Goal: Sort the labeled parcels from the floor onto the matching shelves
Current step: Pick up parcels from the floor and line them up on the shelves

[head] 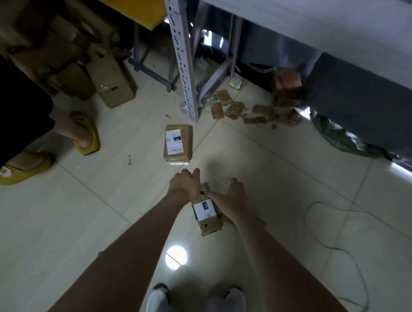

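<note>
A small parcel (pixel 207 213) sits between two bare hands near the middle of the view, its far end tucked between the wrists. The left hand (pixel 185 184) curls round that end from 10 o'clock. The right hand (pixel 231 196) closes on its edge from 2 o'clock, thumb against the cardboard. The parcel's near end juts toward 6 o'clock, tilted.

The floor (pixel 79 233) is pale, glossy tile. A second parcel (pixel 178 142) lies flat at 12 o'clock, just beyond the hands. A grey perforated shelf post (pixel 181 60) stands behind it. Stacked cartons (pixel 86 63) fill 10 o'clock, and small boxes (pixel 235 108) lie scattered at 1 o'clock. Another person's yellow slippers (pixel 87 141) are at 9 o'clock.

The held parcel is brown taped cardboard with a white label whose print is too blurred to read.
</note>
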Tool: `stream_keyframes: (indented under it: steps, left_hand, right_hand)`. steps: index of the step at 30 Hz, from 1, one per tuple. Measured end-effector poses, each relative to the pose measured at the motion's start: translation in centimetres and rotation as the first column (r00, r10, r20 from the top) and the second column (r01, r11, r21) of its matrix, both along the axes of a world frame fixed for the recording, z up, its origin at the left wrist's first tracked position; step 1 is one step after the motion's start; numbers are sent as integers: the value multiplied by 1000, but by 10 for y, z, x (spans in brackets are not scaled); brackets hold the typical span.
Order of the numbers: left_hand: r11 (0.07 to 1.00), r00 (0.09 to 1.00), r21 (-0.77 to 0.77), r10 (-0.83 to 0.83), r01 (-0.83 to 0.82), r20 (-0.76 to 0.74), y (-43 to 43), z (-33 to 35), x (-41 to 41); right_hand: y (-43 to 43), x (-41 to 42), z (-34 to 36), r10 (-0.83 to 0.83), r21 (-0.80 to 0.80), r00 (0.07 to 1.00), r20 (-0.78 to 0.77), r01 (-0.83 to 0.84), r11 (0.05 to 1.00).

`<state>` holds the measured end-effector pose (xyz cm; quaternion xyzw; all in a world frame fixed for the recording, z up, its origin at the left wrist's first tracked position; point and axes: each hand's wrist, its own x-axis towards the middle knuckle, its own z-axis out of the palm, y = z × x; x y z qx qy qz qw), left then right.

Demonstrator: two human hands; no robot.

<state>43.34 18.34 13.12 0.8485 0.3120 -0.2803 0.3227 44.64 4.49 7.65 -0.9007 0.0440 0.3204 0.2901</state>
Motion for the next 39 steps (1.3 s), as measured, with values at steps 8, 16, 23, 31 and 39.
stream_keyframes:
  steps: [8, 16, 23, 31, 39]
  left_hand:
    - [998, 986, 6, 54, -56, 155, 33, -94, -26]
    - [995, 959, -29, 98, -93, 267, 60, -175, -26]
    - [998, 966, -44, 53, -44, 255, 69, -191, -33]
    - [997, 956, -46, -53, 69, 289, 64, -166, -14]
    - [999, 962, -29, -33, 43, 269, 38, -120, -13]
  right_hand:
    - [42, -48, -142, -19, -94, 1000, -19, 17, 995]
    - [76, -67, -278, 71, -320, 997, -25, -75, 944]
    - [63, -92, -323, 48, -433, 998, -39, -60, 899]
    - [55, -89, -333, 78, -405, 991, 111, -27, 914]
    - [53, -50, -210, -191, -32, 959, 211, 202, 979]
